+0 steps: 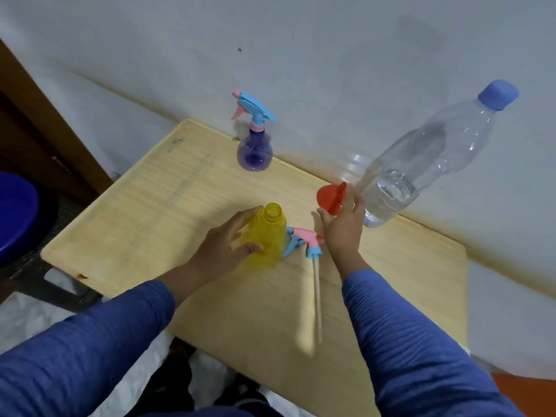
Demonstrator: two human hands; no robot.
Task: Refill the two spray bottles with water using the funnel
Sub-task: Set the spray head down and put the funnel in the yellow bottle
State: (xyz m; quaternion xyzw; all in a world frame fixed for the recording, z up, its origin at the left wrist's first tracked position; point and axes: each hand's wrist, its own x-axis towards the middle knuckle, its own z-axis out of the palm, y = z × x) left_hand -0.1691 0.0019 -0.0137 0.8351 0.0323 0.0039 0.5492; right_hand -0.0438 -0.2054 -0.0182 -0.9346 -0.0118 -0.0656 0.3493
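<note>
The pale wooden table [186,188] carries every item of the task. The large clear plastic water bottle with a blue cap [427,155], partly filled, stands just beyond the fingertips of the right hand [341,228] and remains capped. The yellow translucent plastic spray bottle [266,236] stands upright with its neck open; it is grasped by the left hand [222,245], the fingers curled behind it and the thumb across its front. The purple translucent round spray bottle with a blue-and-pink trigger head [255,152] stands well beyond both hands, its head fitted. The detached blue-and-pink trigger head with its long dip tube [305,243] lies on the table between the two hands, touching the yellow bottle's right side. The small red plastic funnel [331,198] is held at the right fingertips, above and to the right of the open neck. The step in hand is judged to be seating the funnel; the spout is to be aligned with the neck and lowered in, after which the water bottle is to be uncapped. No brand, label or legible writing is visible.
</note>
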